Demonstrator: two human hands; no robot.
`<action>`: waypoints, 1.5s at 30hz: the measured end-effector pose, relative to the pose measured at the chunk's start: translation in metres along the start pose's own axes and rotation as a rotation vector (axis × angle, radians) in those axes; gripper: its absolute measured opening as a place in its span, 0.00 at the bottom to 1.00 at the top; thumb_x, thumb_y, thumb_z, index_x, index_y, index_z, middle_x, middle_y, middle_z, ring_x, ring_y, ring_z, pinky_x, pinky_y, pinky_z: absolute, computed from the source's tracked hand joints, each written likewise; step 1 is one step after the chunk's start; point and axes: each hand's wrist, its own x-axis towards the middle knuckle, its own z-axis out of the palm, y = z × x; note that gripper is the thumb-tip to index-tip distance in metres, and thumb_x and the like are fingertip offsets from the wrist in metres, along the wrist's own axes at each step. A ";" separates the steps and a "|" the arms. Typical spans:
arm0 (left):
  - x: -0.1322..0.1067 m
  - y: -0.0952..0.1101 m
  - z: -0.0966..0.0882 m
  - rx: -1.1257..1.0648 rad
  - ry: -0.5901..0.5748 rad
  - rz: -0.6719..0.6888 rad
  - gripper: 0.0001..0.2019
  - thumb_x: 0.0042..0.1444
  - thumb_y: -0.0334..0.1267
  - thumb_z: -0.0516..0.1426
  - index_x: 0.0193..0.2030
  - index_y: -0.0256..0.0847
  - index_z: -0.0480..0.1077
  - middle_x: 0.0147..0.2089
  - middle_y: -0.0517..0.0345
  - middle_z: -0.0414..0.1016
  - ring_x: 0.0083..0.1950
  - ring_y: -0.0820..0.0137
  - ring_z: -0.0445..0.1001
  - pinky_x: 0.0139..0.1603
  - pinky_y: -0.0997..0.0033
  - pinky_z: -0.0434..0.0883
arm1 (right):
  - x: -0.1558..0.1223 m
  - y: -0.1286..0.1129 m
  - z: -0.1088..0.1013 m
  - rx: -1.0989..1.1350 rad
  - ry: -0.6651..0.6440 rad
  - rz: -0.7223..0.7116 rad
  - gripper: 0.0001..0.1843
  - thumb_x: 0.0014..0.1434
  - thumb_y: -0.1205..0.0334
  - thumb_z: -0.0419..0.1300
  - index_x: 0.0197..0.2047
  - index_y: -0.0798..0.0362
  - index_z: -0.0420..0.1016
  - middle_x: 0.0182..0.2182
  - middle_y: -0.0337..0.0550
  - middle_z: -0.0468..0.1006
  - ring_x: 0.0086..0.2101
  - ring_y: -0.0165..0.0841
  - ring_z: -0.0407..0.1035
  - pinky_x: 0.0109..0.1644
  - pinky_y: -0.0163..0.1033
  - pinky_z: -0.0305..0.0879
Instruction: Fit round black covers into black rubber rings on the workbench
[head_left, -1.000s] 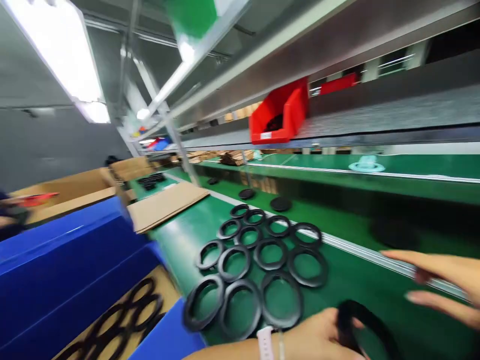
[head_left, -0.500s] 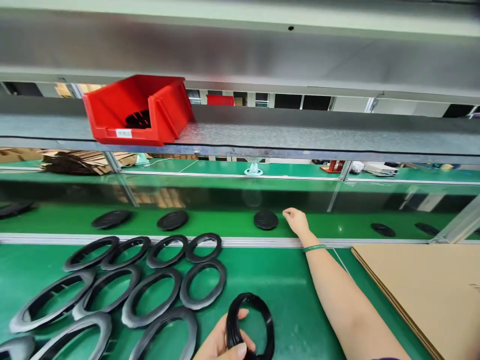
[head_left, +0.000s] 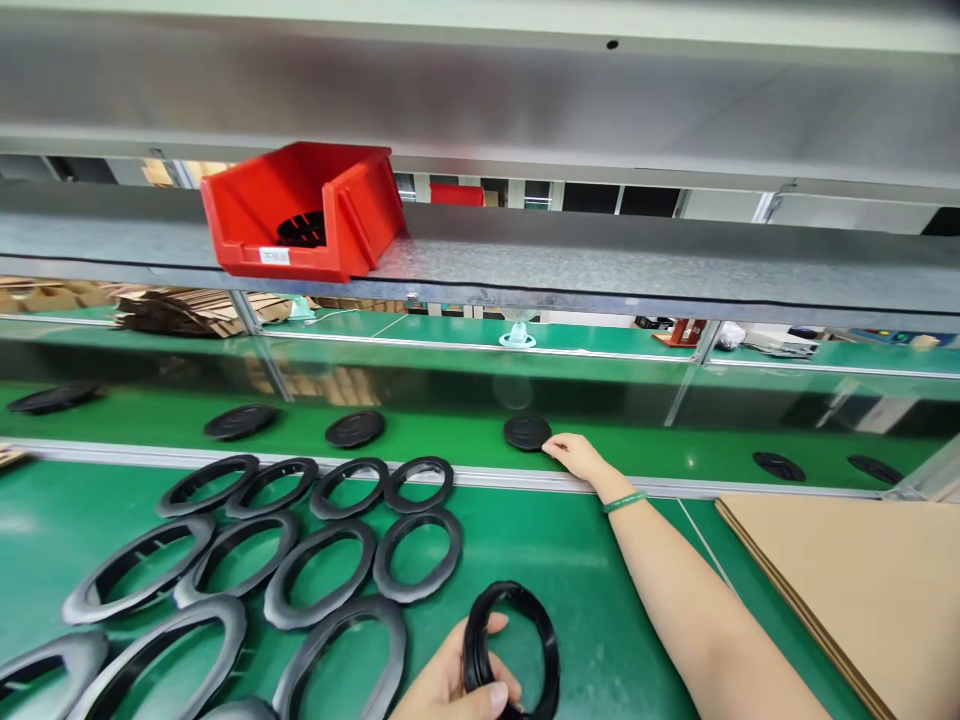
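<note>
My left hand (head_left: 454, 680) at the bottom middle is shut on a black rubber ring (head_left: 511, 640), which stands on edge between thumb and fingers. Several flat black rings (head_left: 319, 565) lie in rows on the green work surface (head_left: 585, 610) to its left. My right hand (head_left: 574, 455), wearing a green bracelet, reaches forward with its fingers extended and empty. Its fingertips are just right of a black round disc (head_left: 526, 433) on the green conveyor belt (head_left: 450, 435), and the hand rests near the belt's metal rail (head_left: 480, 478).
Further black discs (head_left: 354, 429) sit along the belt. A grey metal shelf (head_left: 600, 255) above it holds a red plastic bin (head_left: 304, 210) with black parts inside. A cardboard sheet (head_left: 847, 610) lies at the right. Flattened cardboard (head_left: 195, 312) stands beyond the belt.
My view has swung from a tilted look leftward to level across the belt. My right hand has moved from the right edge to beside the disc. My left hand keeps the ring.
</note>
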 end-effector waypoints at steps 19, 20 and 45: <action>0.005 -0.004 0.008 -0.078 0.029 -0.070 0.46 0.29 0.50 0.77 0.54 0.37 0.62 0.37 0.53 0.79 0.34 0.71 0.75 0.41 0.68 0.66 | 0.004 0.018 0.000 0.029 -0.048 0.072 0.25 0.51 0.44 0.56 0.40 0.52 0.84 0.45 0.48 0.79 0.48 0.49 0.71 0.57 0.49 0.65; 0.006 -0.003 0.008 -0.070 0.054 -0.098 0.48 0.26 0.50 0.78 0.54 0.37 0.63 0.36 0.54 0.79 0.33 0.71 0.74 0.41 0.67 0.67 | 0.005 0.020 0.000 0.024 -0.054 0.071 0.27 0.50 0.41 0.56 0.39 0.51 0.84 0.44 0.48 0.79 0.48 0.50 0.72 0.57 0.50 0.66; 0.008 -0.011 0.002 -0.048 0.050 -0.104 0.49 0.22 0.50 0.78 0.55 0.38 0.68 0.36 0.55 0.76 0.38 0.66 0.76 0.60 0.42 0.67 | 0.011 0.041 -0.001 -0.082 0.017 0.155 0.33 0.47 0.34 0.50 0.40 0.47 0.85 0.45 0.43 0.79 0.46 0.51 0.72 0.52 0.53 0.69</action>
